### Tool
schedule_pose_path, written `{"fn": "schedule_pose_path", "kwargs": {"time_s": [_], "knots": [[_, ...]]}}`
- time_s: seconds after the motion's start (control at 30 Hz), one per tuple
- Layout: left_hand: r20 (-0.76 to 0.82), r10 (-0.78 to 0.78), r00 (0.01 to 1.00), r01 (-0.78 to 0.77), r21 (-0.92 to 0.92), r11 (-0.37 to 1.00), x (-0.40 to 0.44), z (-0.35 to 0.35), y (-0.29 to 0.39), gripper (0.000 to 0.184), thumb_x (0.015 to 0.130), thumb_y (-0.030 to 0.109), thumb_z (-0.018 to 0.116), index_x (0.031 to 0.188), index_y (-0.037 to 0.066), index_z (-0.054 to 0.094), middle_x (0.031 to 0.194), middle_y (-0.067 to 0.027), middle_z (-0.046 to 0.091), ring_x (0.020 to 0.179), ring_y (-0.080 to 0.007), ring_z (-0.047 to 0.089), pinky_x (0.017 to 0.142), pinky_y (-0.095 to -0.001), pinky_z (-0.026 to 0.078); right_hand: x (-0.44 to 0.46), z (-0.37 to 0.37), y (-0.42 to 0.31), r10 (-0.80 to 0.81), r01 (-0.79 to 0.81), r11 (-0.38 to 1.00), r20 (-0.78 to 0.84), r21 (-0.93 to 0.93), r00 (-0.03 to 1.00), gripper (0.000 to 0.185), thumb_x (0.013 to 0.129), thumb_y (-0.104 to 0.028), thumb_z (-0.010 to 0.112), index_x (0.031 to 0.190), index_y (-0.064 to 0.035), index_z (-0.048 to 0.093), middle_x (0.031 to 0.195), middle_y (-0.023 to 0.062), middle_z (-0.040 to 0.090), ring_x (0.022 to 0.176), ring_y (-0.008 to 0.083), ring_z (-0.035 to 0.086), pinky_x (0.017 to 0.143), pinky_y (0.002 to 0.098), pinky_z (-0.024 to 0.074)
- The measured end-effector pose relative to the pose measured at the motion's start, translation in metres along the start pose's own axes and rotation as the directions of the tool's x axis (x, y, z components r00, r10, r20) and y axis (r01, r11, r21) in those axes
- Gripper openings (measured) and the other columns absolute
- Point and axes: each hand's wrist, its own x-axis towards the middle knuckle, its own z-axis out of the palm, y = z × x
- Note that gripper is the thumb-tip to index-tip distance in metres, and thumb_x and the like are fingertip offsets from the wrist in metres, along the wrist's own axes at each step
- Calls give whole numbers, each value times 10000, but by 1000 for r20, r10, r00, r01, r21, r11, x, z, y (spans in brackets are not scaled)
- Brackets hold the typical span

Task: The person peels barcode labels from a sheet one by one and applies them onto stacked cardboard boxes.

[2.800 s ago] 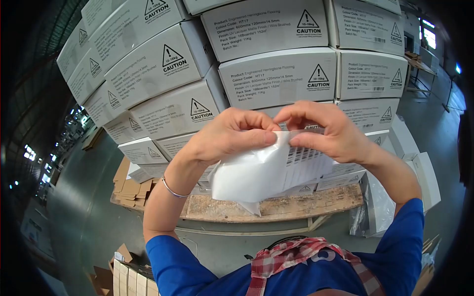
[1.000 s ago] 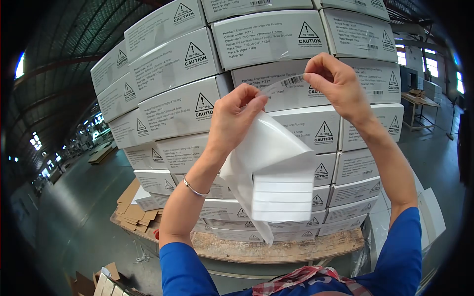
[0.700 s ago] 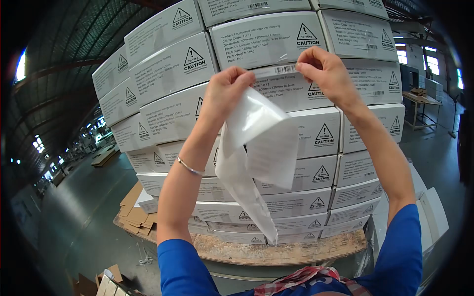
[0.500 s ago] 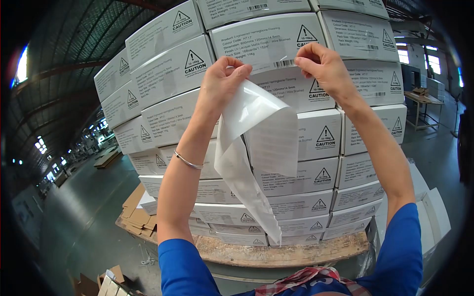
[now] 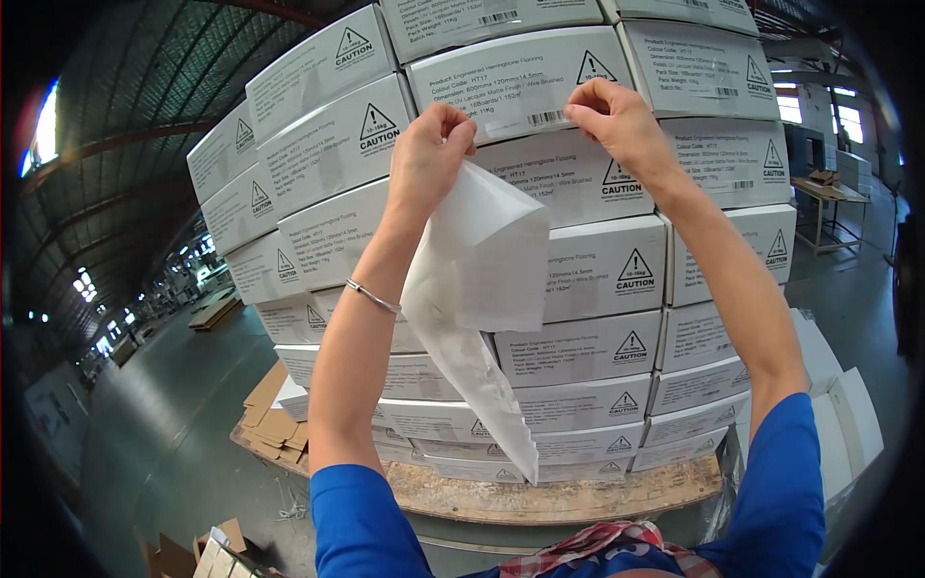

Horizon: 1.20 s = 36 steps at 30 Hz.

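Note:
My left hand is closed in a pinch on the top of a long white sheet. The sheet looks like label backing paper. It curls over at the upper right, and its long tail hangs down to a ragged point near the pallet. To the right, my right hand is raised at about the same height, thumb and forefinger pressed together. What it pinches, if anything, is too small to make out. Both hands are in front of a stack of white flooring cartons with printed text and caution triangles.
The cartons stand on a wooden pallet. Flattened brown cardboard lies at the left, with more cardboard on the floor below. An opened white carton stands at the right. A work table is farther back at the right.
The sheet has swung left and its curled flap has turned and shrunk in view. My right hand has shifted slightly left and down; my left hand keeps its pinch.

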Motion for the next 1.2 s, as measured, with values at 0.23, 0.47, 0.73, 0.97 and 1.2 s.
{"fn": "schedule_pose_path", "kwargs": {"time_s": [0.23, 0.47, 0.73, 0.97, 1.2], "knots": [[3, -76, 997, 76, -101, 992, -5, 3, 5, 222, 867, 259, 611, 864, 39, 646, 717, -8, 639, 663, -101, 547, 646, -272, 449, 2, 3, -3, -13, 13, 1000, -10, 7, 1000, 118, 873, -156, 634, 879, -43, 599, 744, -32, 555, 660, 58, 483, 620, 207, 414], [53, -84, 995, 88, -76, 993, 1, 4, 0, 217, 863, 257, 594, 860, 48, 654, 703, -10, 643, 671, -104, 563, 654, -267, 454, 3, 8, 3, -36, 35, 999, -37, -37, 999, 130, 869, -155, 640, 901, -36, 600, 741, -18, 567, 672, 79, 513, 633, 236, 433], [-29, -64, 998, 67, 137, 988, 13, 19, -2, 201, 832, 237, 585, 867, 57, 668, 735, -74, 681, 702, -222, 633, 677, -342, 484, 10, 18, 14, -188, 127, 935, -160, -331, 969, 242, 853, -128, 623, 1075, -70, 548, 718, 13, 584, 661, 157, 573, 631, 309, 463], [-52, -55, 997, 69, 321, 945, 22, 23, 1, 248, 816, 280, 592, 854, 45, 663, 704, -78, 651, 661, -195, 608, 653, -326, 480, 16, 21, 13, -277, 150, 844, -179, -515, 944, 257, 834, -122, 619, 1074, -99, 531, 708, 25, 600, 671, 230, 611, 619, 363, 472], [-51, -51, 997, 68, 421, 905, 25, 24, 4, 262, 805, 307, 593, 838, 58, 668, 727, -99, 664, 688, -248, 628, 676, -363, 492, 17, 23, 16, -361, 196, 802, -195, -564, 912, 243, 832, -116, 622, 1054, -102, 522, 704, 21, 609, 672, 243, 621, 608, 376, 473]]}}
